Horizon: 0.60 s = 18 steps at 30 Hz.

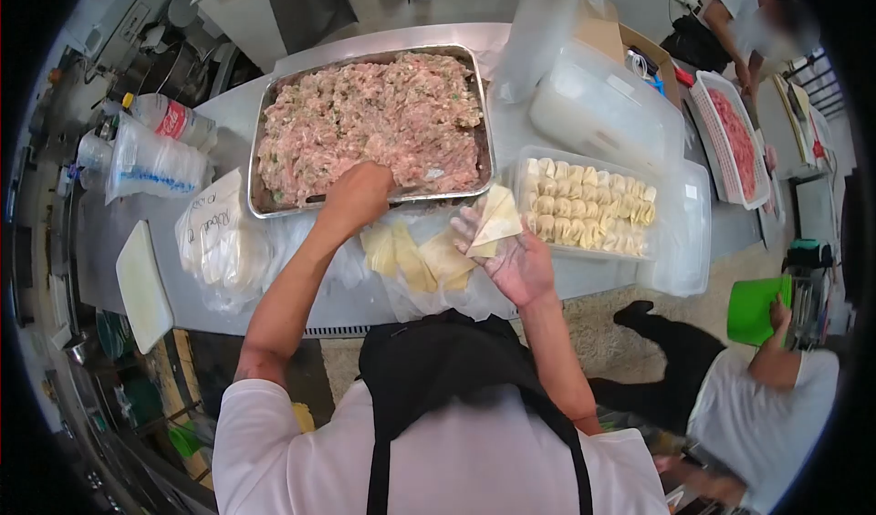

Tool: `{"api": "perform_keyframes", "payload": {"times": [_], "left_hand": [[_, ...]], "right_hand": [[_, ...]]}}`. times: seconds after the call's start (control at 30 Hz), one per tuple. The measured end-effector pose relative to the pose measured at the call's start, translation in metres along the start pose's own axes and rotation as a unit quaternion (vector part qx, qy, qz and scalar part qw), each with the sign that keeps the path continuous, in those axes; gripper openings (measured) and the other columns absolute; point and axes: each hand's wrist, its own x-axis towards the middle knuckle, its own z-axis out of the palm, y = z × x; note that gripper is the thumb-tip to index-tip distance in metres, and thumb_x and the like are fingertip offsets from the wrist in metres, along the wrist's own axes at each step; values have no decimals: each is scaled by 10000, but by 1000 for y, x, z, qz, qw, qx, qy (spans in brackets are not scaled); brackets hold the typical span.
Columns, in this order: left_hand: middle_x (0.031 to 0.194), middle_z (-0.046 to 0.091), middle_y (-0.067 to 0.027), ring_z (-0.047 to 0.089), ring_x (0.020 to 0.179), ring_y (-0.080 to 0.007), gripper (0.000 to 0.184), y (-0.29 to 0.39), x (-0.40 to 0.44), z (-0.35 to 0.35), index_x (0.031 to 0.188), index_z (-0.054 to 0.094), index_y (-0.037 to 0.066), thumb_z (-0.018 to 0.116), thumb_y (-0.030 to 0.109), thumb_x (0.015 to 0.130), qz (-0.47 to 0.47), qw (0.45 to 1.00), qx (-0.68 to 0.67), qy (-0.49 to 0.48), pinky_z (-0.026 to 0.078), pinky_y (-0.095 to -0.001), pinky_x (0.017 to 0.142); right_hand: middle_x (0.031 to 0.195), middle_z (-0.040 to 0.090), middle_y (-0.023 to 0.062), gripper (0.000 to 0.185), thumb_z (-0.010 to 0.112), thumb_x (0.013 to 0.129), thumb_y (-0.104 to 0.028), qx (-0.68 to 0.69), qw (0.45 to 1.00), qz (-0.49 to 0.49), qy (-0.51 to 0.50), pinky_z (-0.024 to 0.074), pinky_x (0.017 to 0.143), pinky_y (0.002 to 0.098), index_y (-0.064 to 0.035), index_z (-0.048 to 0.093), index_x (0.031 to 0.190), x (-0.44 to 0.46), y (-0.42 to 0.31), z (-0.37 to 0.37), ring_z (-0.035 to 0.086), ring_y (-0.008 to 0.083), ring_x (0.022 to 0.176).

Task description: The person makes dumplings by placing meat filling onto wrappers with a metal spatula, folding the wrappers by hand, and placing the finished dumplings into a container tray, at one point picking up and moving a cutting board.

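Note:
My left hand (360, 196) is closed around a thin tool at the near rim of a metal tray (260, 200) of minced meat (365, 123). A dark end of it shows beside the hand, and what seems to be its flat metal tip lies on the meat; its exact kind is hidden. My right hand (520, 264) is palm up, with pale dough wrappers (499, 220) lying across its fingers. Below the tray, more yellowish wrappers (401, 255) rest on clear plastic. Right of my right hand, a plastic container (584, 252) holds rows of folded dumplings (589, 200).
Bagged wrappers (219, 232), a white cutting board (144, 287) and a bottle (169, 118) are on the left. Plastic lids and boxes (607, 104) stand at back right, before a white basket of meat (730, 141). Two people work at right, one with a green container (757, 310).

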Motion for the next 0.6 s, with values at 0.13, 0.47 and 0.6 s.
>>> {"api": "perform_keyframes", "payload": {"times": [0.13,0.47,0.6], "left_hand": [[856,686,-151,661,865,-353,338,-13,13,-9,947,764,91,614,-7,660,100,989,-105,-31,523,-438,750],[795,671,-204,659,831,-416,171,-18,32,38,814,722,53,617,19,684,108,994,0,33,544,-488,740],[806,667,-228,660,812,-396,140,-21,23,15,818,707,-14,620,0,710,128,989,-70,-2,520,-448,715]], "right_hand": [[1524,342,282,653,380,1046,-419,133,989,14,-66,316,1152,563,29,270,1509,-3,4,-2,352,447,1410],[1432,493,240,522,441,1051,-252,-104,982,36,153,410,1105,442,51,364,1469,-21,32,-12,537,344,1282],[1368,571,210,479,433,1056,-258,-444,884,25,148,419,1082,391,44,452,1427,-31,22,-12,561,332,1264]]}}
